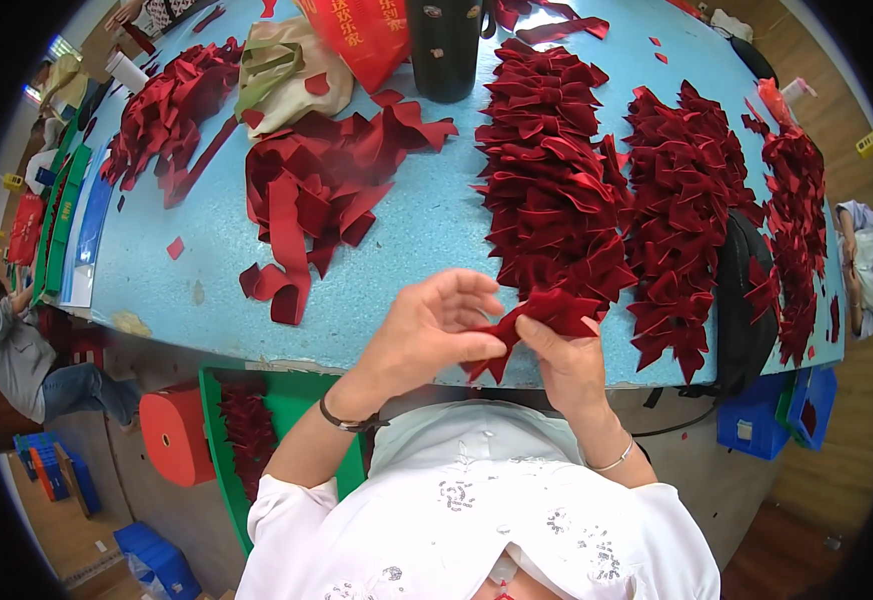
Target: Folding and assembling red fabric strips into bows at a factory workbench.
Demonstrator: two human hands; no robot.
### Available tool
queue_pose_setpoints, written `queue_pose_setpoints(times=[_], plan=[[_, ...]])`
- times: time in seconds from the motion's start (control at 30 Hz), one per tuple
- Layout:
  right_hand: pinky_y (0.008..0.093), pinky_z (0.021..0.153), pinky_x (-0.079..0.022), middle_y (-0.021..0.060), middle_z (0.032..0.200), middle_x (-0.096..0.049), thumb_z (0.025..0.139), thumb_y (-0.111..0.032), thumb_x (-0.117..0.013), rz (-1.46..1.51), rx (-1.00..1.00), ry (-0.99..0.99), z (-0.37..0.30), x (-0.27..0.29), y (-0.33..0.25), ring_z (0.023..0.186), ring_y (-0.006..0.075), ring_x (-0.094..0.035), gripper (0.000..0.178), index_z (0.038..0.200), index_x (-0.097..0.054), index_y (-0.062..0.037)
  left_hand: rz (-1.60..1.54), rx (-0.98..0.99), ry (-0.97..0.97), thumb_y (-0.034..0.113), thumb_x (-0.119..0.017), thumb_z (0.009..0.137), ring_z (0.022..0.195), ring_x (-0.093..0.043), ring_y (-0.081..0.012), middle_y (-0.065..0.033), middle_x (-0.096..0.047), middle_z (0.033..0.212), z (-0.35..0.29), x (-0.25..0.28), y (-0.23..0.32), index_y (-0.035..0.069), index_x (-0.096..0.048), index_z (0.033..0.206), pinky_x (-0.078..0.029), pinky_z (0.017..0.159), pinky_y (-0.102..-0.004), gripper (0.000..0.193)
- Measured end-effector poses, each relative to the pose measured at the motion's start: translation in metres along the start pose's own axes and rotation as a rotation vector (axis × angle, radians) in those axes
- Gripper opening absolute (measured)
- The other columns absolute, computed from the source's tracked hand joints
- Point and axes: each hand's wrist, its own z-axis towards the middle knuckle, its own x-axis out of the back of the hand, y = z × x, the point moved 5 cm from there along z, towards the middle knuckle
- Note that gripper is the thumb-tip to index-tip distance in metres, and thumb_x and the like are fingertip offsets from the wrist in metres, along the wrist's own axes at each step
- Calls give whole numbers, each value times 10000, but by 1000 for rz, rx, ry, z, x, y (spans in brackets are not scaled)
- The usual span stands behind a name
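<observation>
Holding a red bow (548, 308) above the near edge of a blue table (196, 262)

The bow is in front of our chest, between our two hands. Our right hand (571, 365) pinches it, thumb pressed on its face. Our left hand (441, 325) is at its left end, fingers curled and parted, thumb tip against the fabric; we cannot tell whether it grips.

Just beyond the bow, the nearest row of bows (551, 170) begins, leaving little room ahead. To our left, blue surface shows between our wrist and a heap of ribbon (286, 200), and reaches along the table's curving edge. To our right, two more bow rows (678, 220) (798, 230) run away from us, with a black bag (744, 300) wedged between them.

The bow looks soft and velvety, with pointed tips. The rows are dense and ruffled; the ribbon lies in loose, flat, folded strips. The tabletop is speckled.

Farther off stand a pale cloth bag (301, 85), a glossy red bag (366, 40) and a dark cylinder (444, 55). Below the table, to our left, are a green bin (301, 397) holding red pieces and a round red roll (171, 437). Beyond them sits a person in grey (16, 345).
</observation>
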Motion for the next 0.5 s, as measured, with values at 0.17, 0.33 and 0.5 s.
queue_pose_setpoints(times=[0.17,0.33,0.5], plan=[[269,731,-458,22,900,-632,820,-60,-666,151,40,21,4,7,1,812,112,-582,184,986,-588,-57,-128,96,229,117,-660,837,811,-594,-113,-66,-637,893,-7,24,-13,-40,-585,1025,-484,739,-242,256],[269,735,-463,28,902,-635,824,-76,-668,31,136,74,2,3,-3,810,115,-588,146,952,-600,-61,-201,124,188,127,-645,856,778,-593,-104,-50,-639,830,-18,15,-21,-16,-620,916,-473,729,-230,158],[274,719,-474,33,898,-637,831,-74,-656,-47,179,94,-1,-2,-5,811,119,-594,124,942,-603,-56,-203,83,253,78,-644,847,778,-604,-109,-63,-650,840,-11,6,-18,-12,-621,912,-482,732,-239,113]])
